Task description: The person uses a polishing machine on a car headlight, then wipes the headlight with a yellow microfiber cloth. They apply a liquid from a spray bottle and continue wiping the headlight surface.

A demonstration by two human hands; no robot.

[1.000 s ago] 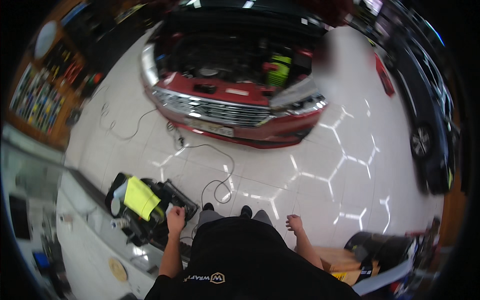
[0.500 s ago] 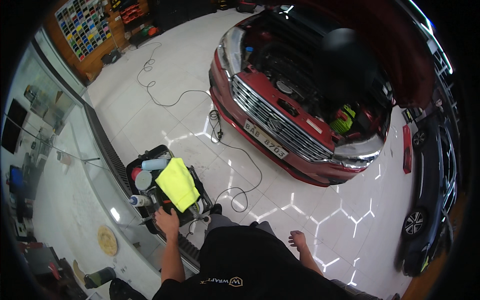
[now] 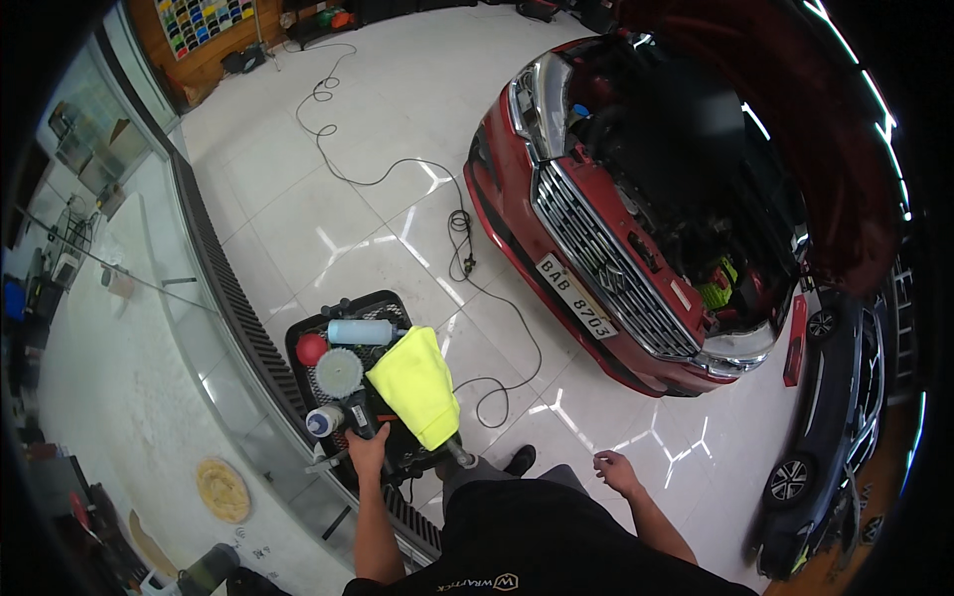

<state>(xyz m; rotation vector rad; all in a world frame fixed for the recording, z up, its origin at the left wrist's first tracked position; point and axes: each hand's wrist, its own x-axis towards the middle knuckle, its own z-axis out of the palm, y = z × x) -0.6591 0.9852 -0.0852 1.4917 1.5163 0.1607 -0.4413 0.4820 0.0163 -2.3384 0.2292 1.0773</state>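
Touching one polisher [image 3: 357, 409]: left hand [image 3: 369, 453], near two bottles [image 3: 323, 421], one cloth [image 3: 413, 387].

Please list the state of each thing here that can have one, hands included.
Red car with chrome grille: hood raised
Black cable: lying in loose loops, bunched in one spot
Bright yellow cloth: spread out
Light-blue cylindrical bottle: lying on its side
White bottle with blue cap: cap on
Black handheld tool: on or off cannot be told
Left hand: touching the tool, grip unclear
Right hand: empty, loosely curled
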